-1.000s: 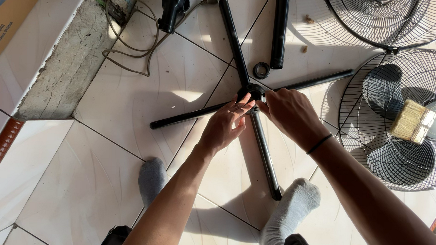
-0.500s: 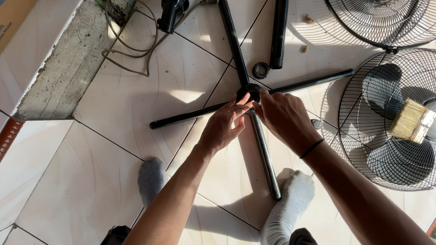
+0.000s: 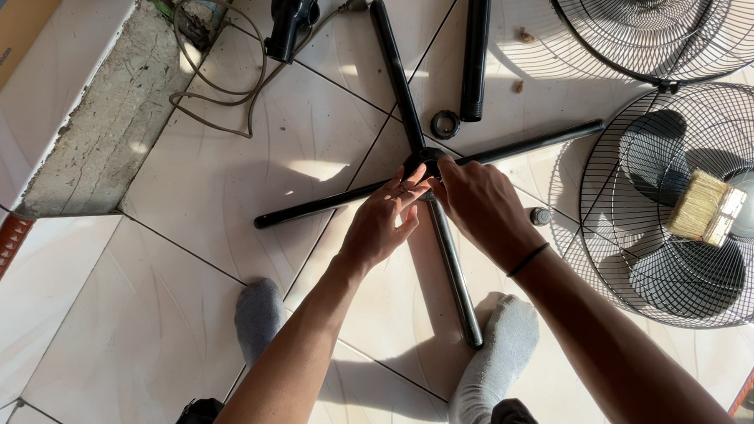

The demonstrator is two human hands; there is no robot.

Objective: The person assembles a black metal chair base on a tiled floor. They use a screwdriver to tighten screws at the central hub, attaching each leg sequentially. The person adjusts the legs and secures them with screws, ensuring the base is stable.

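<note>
A black cross-shaped fan base (image 3: pixel 402 96) made of metal bars lies flat on the white tiled floor. Both hands meet at its centre hub. My left hand (image 3: pixel 382 225) has its fingertips pinched together at the hub. My right hand (image 3: pixel 482 207), with a black band on the wrist, rests its fingers on the hub from the right. What the fingertips hold is hidden between them. A black tube (image 3: pixel 475 52) and a small black ring (image 3: pixel 445 123) lie just beyond the hub.
Two wire fan guards (image 3: pixel 686 206) (image 3: pixel 676 34) lie at the right, one with a paintbrush (image 3: pixel 705 208) on it. A small grey cap (image 3: pixel 541 216) sits beside my right wrist. A black motor part (image 3: pixel 290 17) with cord lies at the top. My socked feet (image 3: pixel 259 316) stand below.
My right foot has slid from beside the lower bar's end to below it. Both hands stay at the hub, with only small finger shifts.
</note>
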